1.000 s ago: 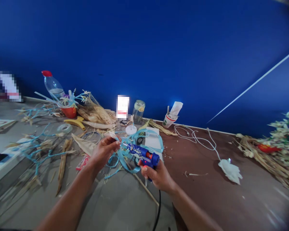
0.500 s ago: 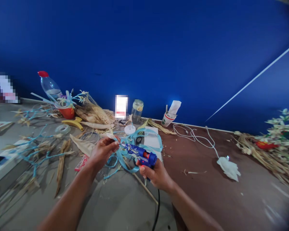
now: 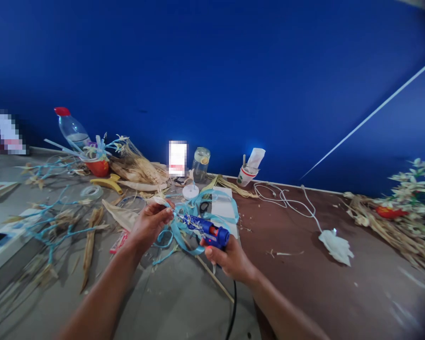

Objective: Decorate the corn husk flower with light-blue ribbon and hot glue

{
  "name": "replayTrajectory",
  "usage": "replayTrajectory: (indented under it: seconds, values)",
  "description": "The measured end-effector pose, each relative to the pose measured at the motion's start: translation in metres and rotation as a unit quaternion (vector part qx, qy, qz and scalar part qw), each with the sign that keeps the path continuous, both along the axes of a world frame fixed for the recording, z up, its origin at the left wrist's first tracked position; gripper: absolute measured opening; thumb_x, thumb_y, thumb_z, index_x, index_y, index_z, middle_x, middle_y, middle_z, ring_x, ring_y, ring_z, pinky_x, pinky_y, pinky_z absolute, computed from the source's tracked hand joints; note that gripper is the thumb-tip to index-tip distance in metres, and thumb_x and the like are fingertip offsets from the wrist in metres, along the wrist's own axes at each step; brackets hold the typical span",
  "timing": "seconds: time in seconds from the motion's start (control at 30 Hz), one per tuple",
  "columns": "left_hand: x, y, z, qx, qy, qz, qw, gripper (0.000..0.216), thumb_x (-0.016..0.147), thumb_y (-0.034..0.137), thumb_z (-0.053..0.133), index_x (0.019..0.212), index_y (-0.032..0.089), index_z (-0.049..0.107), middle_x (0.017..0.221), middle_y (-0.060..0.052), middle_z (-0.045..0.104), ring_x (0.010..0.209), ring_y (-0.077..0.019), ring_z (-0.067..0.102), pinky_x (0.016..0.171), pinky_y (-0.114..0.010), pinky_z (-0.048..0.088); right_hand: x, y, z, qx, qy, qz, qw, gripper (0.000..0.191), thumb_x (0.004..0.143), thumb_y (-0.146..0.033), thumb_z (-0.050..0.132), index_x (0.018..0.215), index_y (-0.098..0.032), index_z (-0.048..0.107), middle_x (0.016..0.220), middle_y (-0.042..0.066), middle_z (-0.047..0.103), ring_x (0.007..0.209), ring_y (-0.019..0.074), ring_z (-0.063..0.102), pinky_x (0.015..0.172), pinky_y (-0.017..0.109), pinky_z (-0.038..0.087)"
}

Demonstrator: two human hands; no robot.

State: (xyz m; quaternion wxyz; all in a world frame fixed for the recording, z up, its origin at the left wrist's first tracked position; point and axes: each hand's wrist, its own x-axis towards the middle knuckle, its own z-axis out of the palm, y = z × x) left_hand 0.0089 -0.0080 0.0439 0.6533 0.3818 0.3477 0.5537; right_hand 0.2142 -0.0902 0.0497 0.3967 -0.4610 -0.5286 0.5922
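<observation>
My right hand is closed round the grip of a blue glue gun with an orange trigger; its black cord drops toward me. The gun's nozzle points left at my left hand, which pinches a small pale piece of dried husk between its fingertips. A light blue ribbon loops on the table just behind and under both hands.
Dried husks and blue-wrapped stems litter the left of the table. At the back stand a red-capped bottle, a red cup, a glass jar and a paper cup. A white cable and a dried bouquet lie right.
Both hands have stayed together, drifting very slightly left and down in view. The glue gun's nozzle remains at the husk piece.
</observation>
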Motion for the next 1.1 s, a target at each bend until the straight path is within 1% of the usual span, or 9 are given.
replayTrajectory:
  seconds: [0.17,0.33,0.5,0.63,0.73,0.83,0.97,1.1]
  values:
    - [0.001,-0.001,0.002,-0.020,-0.028,0.000,0.999,0.023,0.056,0.021,0.079,0.074,0.014,0.066,0.075,-0.003,0.064,0.056,-0.0070,0.051,0.055,-0.021,0.041,0.007,-0.001,-0.004,0.026,0.031,-0.010,0.999,0.047,0.068,-0.058,0.064,0.084,-0.014,0.058,0.057,-0.003,0.046,0.046,0.0065,0.038,0.046,0.022,0.032]
    - [0.000,0.000,0.002,-0.034,-0.050,0.006,0.998,0.021,0.059,0.019,0.077,0.075,0.014,0.063,0.074,-0.002,0.065,0.050,-0.0042,0.047,0.054,-0.021,0.041,0.007,0.001,-0.003,0.024,0.063,-0.034,0.997,0.047,0.065,-0.057,0.066,0.081,-0.014,0.057,0.060,-0.002,0.050,0.044,0.0059,0.039,0.043,0.022,0.032]
    - [-0.003,-0.001,0.002,-0.042,-0.108,-0.045,0.992,0.016,0.067,0.018,0.072,0.078,0.015,0.060,0.073,0.002,0.059,0.041,0.0015,0.034,0.060,-0.021,0.045,0.007,0.002,-0.001,0.010,0.091,-0.039,0.995,0.048,0.062,-0.057,0.068,0.080,-0.013,0.058,0.062,-0.001,0.052,0.043,0.0051,0.040,0.041,0.021,0.030]
    - [-0.002,-0.003,0.004,-0.042,-0.152,-0.061,0.986,0.015,0.070,0.016,0.069,0.080,0.016,0.058,0.072,0.003,0.055,0.041,0.0015,0.032,0.059,-0.021,0.045,0.008,0.003,0.001,-0.011,0.124,-0.032,0.992,0.049,0.060,-0.056,0.070,0.079,-0.013,0.058,0.065,-0.001,0.052,0.044,0.0048,0.042,0.041,0.020,0.030]
    - [-0.002,-0.005,0.006,-0.041,-0.162,-0.076,0.983,0.015,0.071,0.017,0.068,0.080,0.016,0.057,0.073,0.003,0.055,0.040,0.0019,0.030,0.060,-0.022,0.046,0.009,0.005,0.001,-0.026,0.138,-0.026,0.990,0.048,0.060,-0.056,0.070,0.078,-0.013,0.058,0.065,-0.001,0.052,0.043,0.0046,0.042,0.040,0.020,0.029]
    - [-0.003,-0.006,0.008,-0.043,-0.170,-0.091,0.980,0.017,0.069,0.019,0.070,0.078,0.016,0.056,0.068,0.005,0.052,0.040,0.0019,0.030,0.061,-0.021,0.047,0.010,0.007,-0.002,-0.033,0.146,-0.016,0.989,0.047,0.062,-0.055,0.070,0.079,-0.013,0.059,0.067,-0.001,0.052,0.044,0.0043,0.042,0.040,0.019,0.027]
    - [-0.006,-0.005,0.007,-0.043,-0.180,-0.079,0.980,0.022,0.066,0.018,0.073,0.080,0.017,0.056,0.066,0.007,0.050,0.040,0.0011,0.031,0.062,-0.020,0.048,0.011,0.008,-0.003,-0.034,0.159,-0.002,0.987,0.047,0.063,-0.054,0.070,0.080,-0.012,0.059,0.067,-0.001,0.052,0.043,0.0037,0.043,0.041,0.019,0.026]
    - [-0.009,-0.001,0.002,-0.038,-0.189,-0.041,0.980,0.021,0.067,0.014,0.072,0.081,0.017,0.058,0.067,0.007,0.052,0.039,0.0015,0.027,0.063,-0.020,0.048,0.012,0.010,-0.005,-0.031,0.159,0.000,0.987,0.047,0.064,-0.055,0.069,0.081,-0.012,0.058,0.068,-0.001,0.051,0.044,0.0034,0.043,0.042,0.019,0.025]
